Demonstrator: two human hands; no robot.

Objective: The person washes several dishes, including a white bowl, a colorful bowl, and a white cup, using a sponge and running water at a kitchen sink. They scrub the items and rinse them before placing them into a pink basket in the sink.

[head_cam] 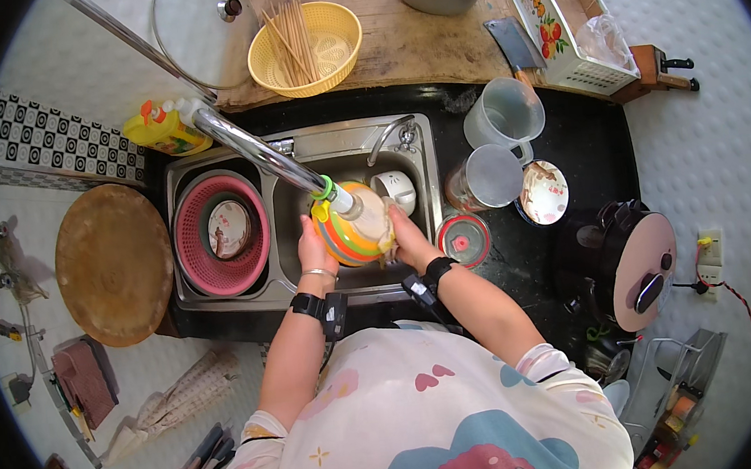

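Over the right sink basin (297,255), I hold a colourful bowl (348,245) with orange, yellow and green bands. My left hand (317,245) grips its left rim. On the right side, my right hand (407,233) holds a pale, wet-looking cloth (387,233) against the bowl; the fingertips are partly hidden. The end of a chrome tap pipe (257,147), with a green ring (326,186), hangs just above the bowl and covers part of it. Behind my right hand, a white mug (390,186) lies in the basin.
A pink colander (186,232) with nested bowls fills the left basin. Right of the sink stand a clear plastic jug (499,113), a lidded container (492,176), a glass lid (464,240) and a patterned bowl (544,193). A cleaver (514,43) lies behind, near a pressure cooker (643,271).
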